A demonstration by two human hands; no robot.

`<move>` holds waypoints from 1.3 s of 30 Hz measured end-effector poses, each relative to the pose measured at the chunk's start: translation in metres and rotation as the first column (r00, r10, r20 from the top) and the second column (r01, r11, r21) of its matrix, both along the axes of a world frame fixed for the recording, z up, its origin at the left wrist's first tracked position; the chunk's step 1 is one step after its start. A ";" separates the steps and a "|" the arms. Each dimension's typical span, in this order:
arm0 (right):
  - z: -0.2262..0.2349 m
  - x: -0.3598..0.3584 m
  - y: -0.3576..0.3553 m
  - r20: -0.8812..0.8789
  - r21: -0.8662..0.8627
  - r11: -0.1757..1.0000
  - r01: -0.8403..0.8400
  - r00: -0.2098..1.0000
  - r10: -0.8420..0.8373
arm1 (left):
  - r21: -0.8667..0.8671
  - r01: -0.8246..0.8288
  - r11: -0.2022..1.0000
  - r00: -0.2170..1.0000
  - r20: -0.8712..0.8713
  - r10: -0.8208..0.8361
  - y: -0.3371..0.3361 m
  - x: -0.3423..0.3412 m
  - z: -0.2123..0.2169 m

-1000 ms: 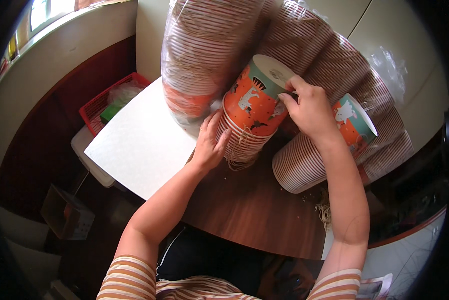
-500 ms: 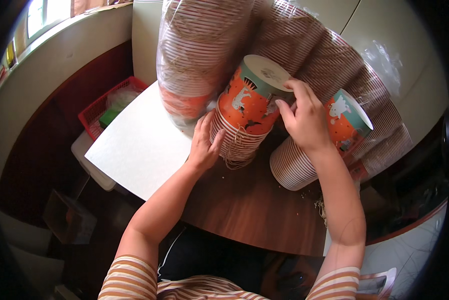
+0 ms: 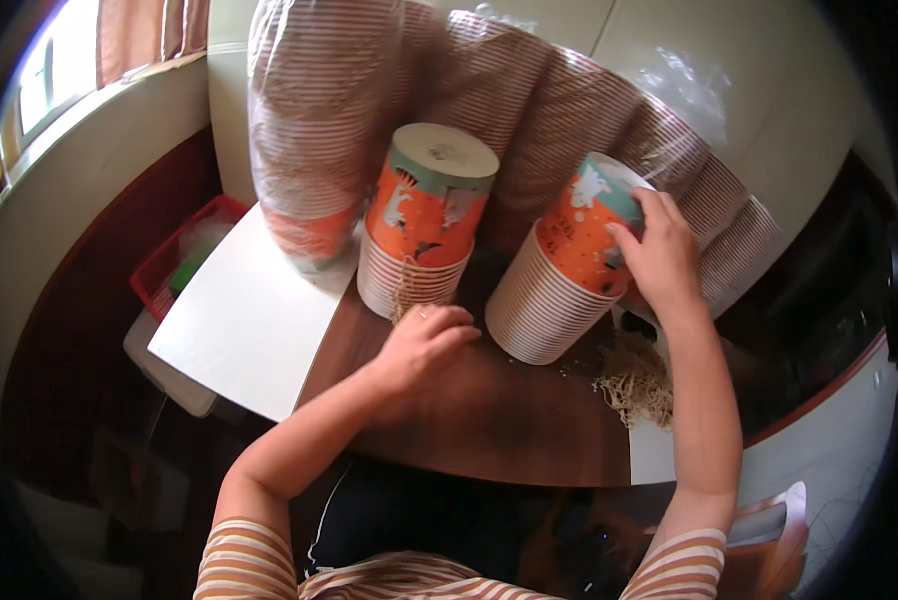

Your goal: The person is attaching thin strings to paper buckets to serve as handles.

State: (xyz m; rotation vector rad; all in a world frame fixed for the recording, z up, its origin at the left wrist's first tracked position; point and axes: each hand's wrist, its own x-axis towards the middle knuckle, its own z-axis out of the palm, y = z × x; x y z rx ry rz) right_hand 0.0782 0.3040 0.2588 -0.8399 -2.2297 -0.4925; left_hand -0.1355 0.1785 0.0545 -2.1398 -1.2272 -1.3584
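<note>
Two stacks of upside-down paper cups, orange and teal with pale rims, stand on the brown table. My right hand [image 3: 661, 250] grips the top of the right stack [image 3: 549, 290], thumb on the printed side and fingers at the upper edge. In front of the left stack [image 3: 417, 220] is my left hand [image 3: 427, 345], its fingers curled over; what they hold, if anything, is hidden. Thin tan string [image 3: 405, 285] hangs down the left stack's front, close to those fingers. A tangled bundle of tan string [image 3: 637, 390] lies beside my right forearm.
Tall plastic-wrapped cup stacks [image 3: 319, 120] line the back. At left, a white board [image 3: 239, 320] adjoins the brown tabletop [image 3: 489, 430]. A red basket [image 3: 154, 275] sits beyond it, and a clear plastic bag [image 3: 684, 95] rests on the rear stacks.
My right hand has gone from the left stack's top to the right stack. My left hand has come off the left stack's side to its front, fingers now curled. The view has shifted.
</note>
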 end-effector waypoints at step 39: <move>0.095 0.013 0.031 -0.313 0.052 0.997 -0.050 0.947 0.064 | -0.146 -0.206 0.968 0.822 0.511 0.252 0.108 0.116 0.067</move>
